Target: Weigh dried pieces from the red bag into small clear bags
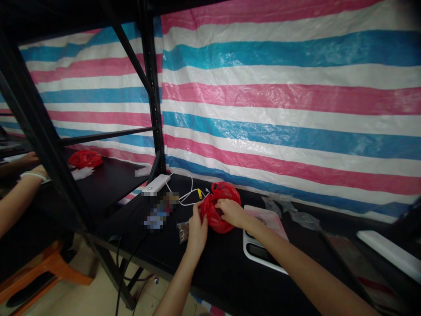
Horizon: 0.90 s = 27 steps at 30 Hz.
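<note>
A red plastic bag [230, 221] sits on the black table with its mouth bunched toward me. My left hand [197, 232] pinches the bag's left edge between thumb and fingers. Curled fingers of my right hand [232, 210] dip into the bag's opening; their tips and whatever they hold are hidden. Beside my left wrist lies a small clear bag [183, 231] with brownish contents I cannot make out. Under my right forearm stands a white digital scale [246, 245], partly covered by the arm, with a dark display at its front.
A white power strip [156, 185] and white cable [187, 197] lie at the back left, near a blurred-out item [161, 212]. Clear plastic bags [304, 219] lie behind the scale. Left of the black rack post [153, 96], another person's arm [24, 197] rests near another red bag [86, 158].
</note>
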Motion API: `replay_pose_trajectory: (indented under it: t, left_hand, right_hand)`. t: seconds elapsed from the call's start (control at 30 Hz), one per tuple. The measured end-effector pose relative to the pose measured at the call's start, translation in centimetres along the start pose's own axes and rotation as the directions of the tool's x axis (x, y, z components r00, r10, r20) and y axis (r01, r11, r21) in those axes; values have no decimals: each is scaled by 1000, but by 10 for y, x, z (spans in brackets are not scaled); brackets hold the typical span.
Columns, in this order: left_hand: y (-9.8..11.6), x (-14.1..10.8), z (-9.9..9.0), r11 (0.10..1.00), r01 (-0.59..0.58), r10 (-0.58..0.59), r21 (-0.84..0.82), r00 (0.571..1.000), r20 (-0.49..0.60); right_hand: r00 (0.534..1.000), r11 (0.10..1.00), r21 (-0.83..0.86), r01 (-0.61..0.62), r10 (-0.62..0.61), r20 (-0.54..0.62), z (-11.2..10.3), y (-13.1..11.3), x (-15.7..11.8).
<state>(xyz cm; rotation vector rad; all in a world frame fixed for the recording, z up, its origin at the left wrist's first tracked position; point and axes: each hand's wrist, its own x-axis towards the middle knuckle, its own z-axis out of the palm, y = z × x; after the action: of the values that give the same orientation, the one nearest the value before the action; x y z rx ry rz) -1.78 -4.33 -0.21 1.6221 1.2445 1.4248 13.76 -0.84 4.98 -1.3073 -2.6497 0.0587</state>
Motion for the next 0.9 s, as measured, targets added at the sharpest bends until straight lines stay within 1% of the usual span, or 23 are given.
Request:
replay_pose_trajectory:
  t: [0.07, 0.17, 0.23, 0.3, 0.43, 0.53, 0.6, 0.67, 0.73, 0.8, 0.87, 0.9]
  left_hand:
    - [0, 3, -3, 1000, -4, 4, -3, 1000, 12]
    - [-2, 4, -6, 996, -19, 18, 90, 1000, 2]
    - [-3, 2, -9, 985, -29, 32, 168, 999, -13]
    - [-2, 0, -11, 971, -37, 46, 235, 999, -29]
    - [4, -5, -16, 930, -67, 88, 363, 995, -40]
    - [13, -7, -19, 852, -100, 168, 514, 982, -89]
    - [21, -9, -19, 795, -106, 232, 597, 963, -139]
    - [31, -10, -16, 777, -143, 288, 612, 947, -145]
    - [41, -12, -9, 790, -228, 331, 569, 940, -83]
    - [52, -13, 4, 795, -333, 361, 507, 931, 46]
    - [63, -12, 21, 786, -435, 383, 439, 900, 207]
    - [68, -10, 31, 778, -485, 395, 399, 872, 289]
  right_hand:
    - [997, 980, 185, -75, 74, 13, 3, 5, 0]
    - [985, 880, 442, -173, 168, 52, 8, 12, 1]
    - [978, 816, 544, -193, 202, 44, 11, 15, 1]
    - [976, 764, 618, -188, 217, 28, 12, 18, 0]
    - [971, 656, 730, -191, 237, 41, 11, 24, -1]
    - [964, 586, 792, -173, 265, 15, 6, 26, -5]
    - [964, 576, 807, -134, 264, -28, -2, 25, -12]
    - [964, 600, 793, -100, 257, -74, -15, 23, -23]
    - [958, 623, 776, -100, 272, -95, -30, 22, -40]
    - [942, 632, 765, -126, 318, -108, -45, 25, -62]
    - [913, 631, 761, -151, 384, -137, -56, 33, -88]
    - [894, 629, 761, -158, 418, -160, -59, 38, -101]
